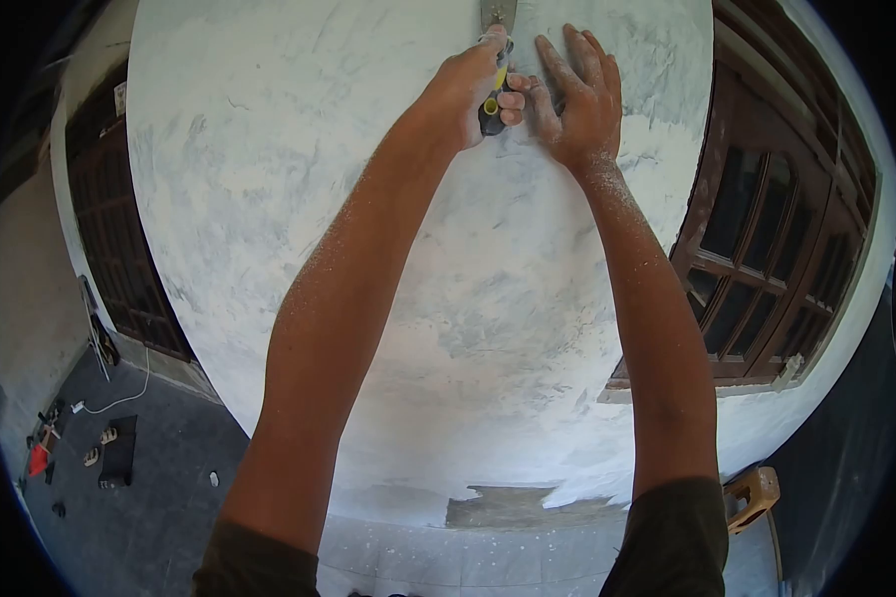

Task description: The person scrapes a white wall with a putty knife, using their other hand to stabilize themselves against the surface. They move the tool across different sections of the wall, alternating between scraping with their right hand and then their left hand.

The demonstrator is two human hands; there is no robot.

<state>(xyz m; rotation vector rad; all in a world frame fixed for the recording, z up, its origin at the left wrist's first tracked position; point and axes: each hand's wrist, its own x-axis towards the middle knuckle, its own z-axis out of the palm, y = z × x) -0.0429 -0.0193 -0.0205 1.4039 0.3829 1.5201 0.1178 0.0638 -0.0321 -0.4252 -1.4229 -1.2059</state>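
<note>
My left hand (460, 95) is wrapped round the black and yellow handle of a putty knife (491, 107). Its metal blade points up and is cut off by the top edge of the view. White patchy filler covers much of the wall (468, 269) in front of me. Just right of the putty knife, my right hand (585, 111) lies against the wall with its fingers spread and nothing in them. Pale dust coats both hands and speckles the forearms.
A brown wooden window (767, 239) with glass panes is at the right, a dark wooden door (119, 229) at the left. Sandals (100, 448), a white cable (119, 401) and a red object (38, 459) lie on the left floor. A yellowish stool (757, 493) stands lower right.
</note>
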